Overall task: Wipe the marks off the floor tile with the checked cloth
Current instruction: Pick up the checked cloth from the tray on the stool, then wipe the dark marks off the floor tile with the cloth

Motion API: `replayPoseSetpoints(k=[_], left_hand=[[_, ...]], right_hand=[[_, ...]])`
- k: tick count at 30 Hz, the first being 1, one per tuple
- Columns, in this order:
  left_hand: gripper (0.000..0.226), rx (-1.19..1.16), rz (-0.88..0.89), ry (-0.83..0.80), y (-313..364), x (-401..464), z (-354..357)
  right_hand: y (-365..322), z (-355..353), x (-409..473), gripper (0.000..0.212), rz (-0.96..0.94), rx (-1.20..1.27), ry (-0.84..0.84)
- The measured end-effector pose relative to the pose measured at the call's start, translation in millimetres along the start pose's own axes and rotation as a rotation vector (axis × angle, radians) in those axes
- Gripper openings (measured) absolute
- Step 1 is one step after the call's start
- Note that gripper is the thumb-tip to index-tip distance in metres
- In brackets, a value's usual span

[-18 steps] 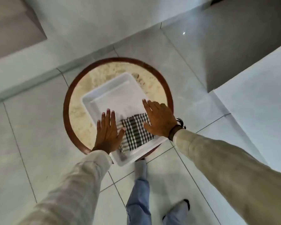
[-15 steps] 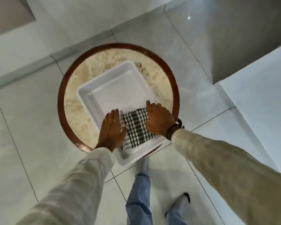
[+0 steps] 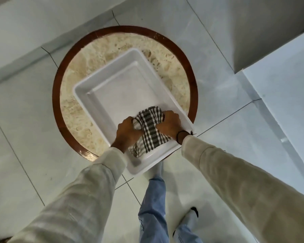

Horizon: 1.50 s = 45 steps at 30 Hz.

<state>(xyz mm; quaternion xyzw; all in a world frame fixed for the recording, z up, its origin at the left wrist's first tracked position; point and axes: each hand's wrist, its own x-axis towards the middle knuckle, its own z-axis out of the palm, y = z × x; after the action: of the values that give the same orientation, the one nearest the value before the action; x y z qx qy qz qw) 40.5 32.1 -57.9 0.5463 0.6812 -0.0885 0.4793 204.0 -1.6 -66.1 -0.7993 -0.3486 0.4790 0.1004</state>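
The dark-and-white checked cloth (image 3: pixel 150 128) lies bunched in the near corner of a white rectangular tray (image 3: pixel 95 102). The tray rests on a round table with a brown rim (image 3: pixel 56 95) and a beige stone top. My left hand (image 3: pixel 127 133) grips the cloth's left side with curled fingers. My right hand (image 3: pixel 170 124) grips its right side. Between the two hands the cloth is gathered up into a hump. Pale grey floor tiles (image 3: pixel 25 137) surround the table; I cannot make out marks on them.
My legs in blue jeans (image 3: pixel 154 207) and my feet stand on the tiles just below the table. A white surface (image 3: pixel 288 102) fills the right side, and a grey wall base (image 3: pixel 261 32) rises at the top right.
Both hands were flat and open beside the spread cloth; now their fingers have closed on it and bunched it up. The view has come closer to the tray.
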Motion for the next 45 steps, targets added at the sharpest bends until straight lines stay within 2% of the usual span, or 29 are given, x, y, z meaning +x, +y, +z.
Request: replayPoseSetpoints(k=[2,5,8,12,14,16,19,23,26,29,31,33,37,41,45], left_hand=[[0.048,-0.228,-0.059,-0.044,15.9,-17.1,-5.5],[0.042,-0.468,-0.048,-0.104,52.7,-59.0,-3.1],[0.041,-0.54,-0.002,-0.166,98.5,-101.2,21.3],[0.029,-0.597,0.031,-0.328,156.6,-158.9,86.8],[0.043,-0.681,0.026,-0.464,176.7,-183.3,128.3],[0.058,-0.709,-0.015,-0.534,189.9,-199.8,166.6],[0.044,-0.549,0.003,-0.619,203.2,-219.9,234.7],[0.031,-0.123,0.186,-0.634,203.7,-220.9,328.8],[0.022,0.111,0.311,-0.648,186.6,-194.8,399.7],[0.031,0.461,0.602,-0.546,152.5,-133.7,474.1],[0.041,0.699,0.773,-0.48,124.8,-84.9,516.8],[0.051,0.851,0.862,-0.446,92.8,-27.2,561.1],[0.06,1.131,0.997,-0.345,34.3,86.2,636.5],[0.067,1.22,1.083,-0.223,-14.4,179.7,688.9],[0.069,1.133,1.175,-0.115,-49.2,236.2,722.7]], right_hand=[[3.6,-23.9,-14.5,0.005,0.01,0.154,-0.04],[17.5,-73.7,-51.0,0.022,0.023,0.311,-0.071],[43.7,-117.2,-94.6,0.015,0.029,0.477,-0.118],[110.8,-169.2,-161.5,0.032,0.023,0.661,-0.225],[160.0,-192.2,-192.1,0.04,-0.003,0.712,-0.234],[208.7,-204.6,-213.0,0.047,0.019,0.759,-0.189],[286.9,-205.3,-234.1,0.05,0.112,0.896,0.017],[379.2,-178.8,-234.5,0.039,0.287,1.123,0.184],[447.1,-142.5,-205.3,0.031,0.419,1.316,0.303],[524.9,-91.1,-155.7,0.013,0.488,1.397,0.45],[579.2,-55.3,-118.8,0.029,0.585,1.278,0.552],[633.0,-20.4,-79.2,0.04,0.674,1.079,0.621],[724.7,30.8,-0.1,0.044,0.765,0.71,0.664],[776.6,64.6,66.0,0.038,0.714,0.257,0.68],[787.9,116.0,116.5,0.067,0.546,-0.093,0.636]])
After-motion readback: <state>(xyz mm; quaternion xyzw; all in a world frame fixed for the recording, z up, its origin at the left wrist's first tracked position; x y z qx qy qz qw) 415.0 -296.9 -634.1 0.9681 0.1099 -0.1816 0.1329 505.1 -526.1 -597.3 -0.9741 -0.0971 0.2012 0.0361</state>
